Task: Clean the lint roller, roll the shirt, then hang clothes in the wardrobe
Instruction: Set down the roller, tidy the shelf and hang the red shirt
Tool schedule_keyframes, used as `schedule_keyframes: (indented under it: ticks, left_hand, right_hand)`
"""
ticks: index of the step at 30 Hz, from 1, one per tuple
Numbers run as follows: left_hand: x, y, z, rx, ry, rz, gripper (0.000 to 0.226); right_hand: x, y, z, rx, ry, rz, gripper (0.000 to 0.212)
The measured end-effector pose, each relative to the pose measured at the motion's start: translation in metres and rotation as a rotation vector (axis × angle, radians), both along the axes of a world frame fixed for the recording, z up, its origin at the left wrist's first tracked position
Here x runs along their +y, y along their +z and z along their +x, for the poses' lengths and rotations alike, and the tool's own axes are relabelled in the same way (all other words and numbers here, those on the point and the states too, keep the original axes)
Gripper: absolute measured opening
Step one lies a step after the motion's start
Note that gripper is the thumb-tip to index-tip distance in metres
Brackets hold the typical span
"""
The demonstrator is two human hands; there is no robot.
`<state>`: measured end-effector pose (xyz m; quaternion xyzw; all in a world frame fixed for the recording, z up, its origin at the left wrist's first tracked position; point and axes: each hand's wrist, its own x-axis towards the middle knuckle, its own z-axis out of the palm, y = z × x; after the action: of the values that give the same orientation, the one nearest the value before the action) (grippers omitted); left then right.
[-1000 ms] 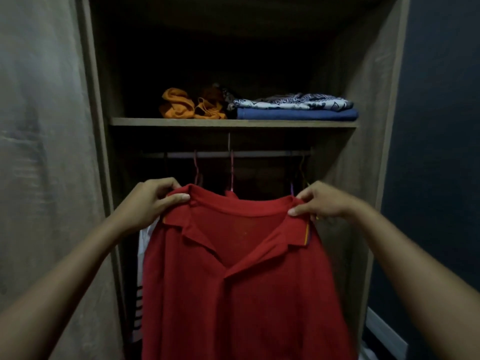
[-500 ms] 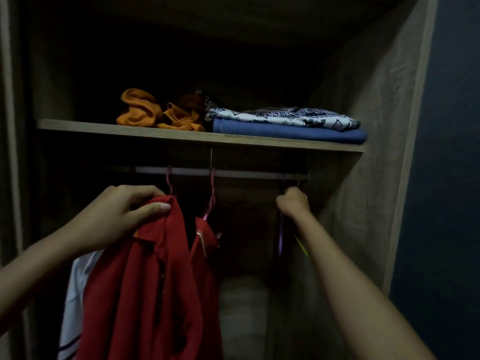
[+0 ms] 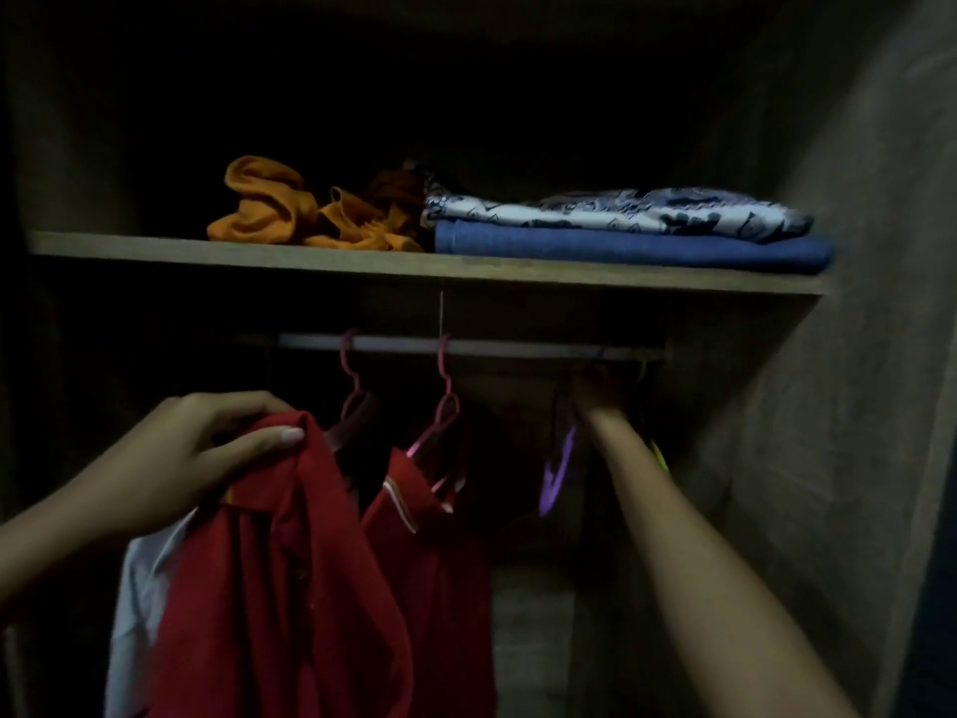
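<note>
I am looking into a dark wooden wardrobe. My left hand (image 3: 207, 448) grips a red collared shirt (image 3: 279, 588) by its collar, and the shirt hangs down from it at lower left. My right hand (image 3: 600, 391) reaches up to the right end of the metal rail (image 3: 518, 348), closed around the top of a purple hanger (image 3: 559, 469) that hangs there. Whether a yellow hanger (image 3: 658, 456) beside it is also in that hand is too dark to tell. A second red garment (image 3: 435, 562) hangs on a pink hanger (image 3: 440, 406) mid-rail.
A shelf (image 3: 414, 266) above the rail carries crumpled orange cloth (image 3: 290, 209), a folded patterned fabric (image 3: 621, 212) and a folded blue one (image 3: 621, 248). Another pink hanger (image 3: 352, 396) hangs left of centre. A white garment (image 3: 134, 614) hangs behind the red shirt. The wardrobe's right wall (image 3: 828, 406) is close.
My right hand let go of the shirt's collar and reached up to the hangers at the rail's right end. The shirt now hangs from my left hand alone. My view moved closer.
</note>
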<state>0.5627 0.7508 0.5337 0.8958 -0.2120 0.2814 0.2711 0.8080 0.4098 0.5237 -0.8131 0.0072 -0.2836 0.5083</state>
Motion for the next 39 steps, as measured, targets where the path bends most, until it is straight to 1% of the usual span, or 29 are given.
schedule_keyframes:
  ticks: [2, 3, 4, 5, 6, 8, 10, 12, 14, 15, 18, 21, 23, 25, 26, 28, 31, 34, 37, 39]
  left_hand:
    - [0.001, 0.000, 0.006, 0.020, 0.035, 0.042, 0.019]
    - [0.002, 0.001, 0.009, 0.023, 0.046, 0.059, 0.017]
    - [0.004, -0.001, 0.012, 0.015, 0.048, 0.060, 0.013]
    - [0.004, -0.003, 0.013, 0.022, 0.057, 0.058, 0.013]
    - [0.004, -0.005, 0.016, 0.019, 0.061, 0.048, 0.018]
    - [0.003, -0.010, 0.021, 0.044, 0.071, -0.013, 0.028]
    - [0.002, -0.014, 0.024, 0.062, 0.087, -0.065, 0.028]
    - [-0.004, -0.016, 0.023, 0.089, 0.086, -0.129, 0.028]
    - [-0.013, -0.019, 0.021, 0.100, 0.084, -0.198, 0.024]
    - [-0.018, -0.021, 0.019, 0.101, 0.087, -0.221, 0.020]
    - [-0.032, -0.022, 0.011, 0.078, 0.043, -0.255, 0.022]
    - [-0.040, -0.019, -0.003, 0.075, -0.047, -0.265, 0.018]
    - [-0.044, -0.016, -0.014, 0.073, -0.120, -0.265, 0.016]
    - [-0.046, -0.011, -0.026, 0.060, -0.196, -0.290, 0.017]
    - [-0.045, -0.009, -0.032, 0.052, -0.230, -0.323, 0.017]
    - [-0.037, -0.005, -0.043, 0.058, -0.277, -0.429, 0.017]
    - [-0.013, 0.000, -0.055, 0.088, -0.254, -0.513, 0.019]
    - [0.006, -0.007, -0.063, 0.057, -0.122, -0.434, 0.020]
    - [0.014, -0.022, -0.067, -0.078, 0.018, -0.311, 0.018]
    - [0.016, -0.028, -0.072, -0.187, 0.100, -0.240, 0.017]
  right_hand:
    - [0.010, 0.006, -0.015, 0.023, 0.069, 0.038, 0.032]
    - [0.017, 0.009, -0.034, 0.029, 0.110, 0.055, 0.033]
    - [0.020, 0.009, -0.045, 0.025, 0.105, 0.001, 0.035]
    - [0.025, 0.011, -0.060, 0.004, 0.100, -0.010, 0.038]
    - [0.028, 0.011, -0.073, -0.031, 0.076, -0.065, 0.040]
    - [0.037, 0.012, -0.101, -0.092, 0.065, 0.008, 0.041]
    - [0.046, 0.008, -0.122, -0.179, 0.054, 0.006, 0.038]
    - [0.056, 0.002, -0.137, -0.178, 0.118, 0.049, 0.042]
    - [0.067, -0.006, -0.155, -0.148, 0.228, 0.230, 0.040]
    - [0.074, -0.008, -0.164, -0.127, 0.291, 0.371, 0.037]
    - [0.094, -0.009, -0.194, -0.107, 0.477, 0.853, 0.036]
    - [0.113, -0.011, -0.217, -0.184, 0.457, 1.142, 0.037]
    - [0.127, -0.021, -0.225, -0.254, 0.395, 1.211, 0.036]
    - [0.140, -0.043, -0.226, -0.307, 0.285, 1.138, 0.038]
    - [0.144, -0.057, -0.223, -0.334, 0.205, 1.038, 0.040]
    - [0.145, -0.084, -0.214, -0.373, 0.050, 0.760, 0.043]
    - [0.130, -0.109, -0.206, -0.425, -0.097, 0.440, 0.042]
    - [0.111, -0.116, -0.203, -0.504, -0.105, 0.207, 0.037]
    - [0.097, -0.110, -0.200, -0.532, -0.081, 0.079, 0.036]
    - [0.087, -0.101, -0.200, -0.540, -0.112, 0.020, 0.038]
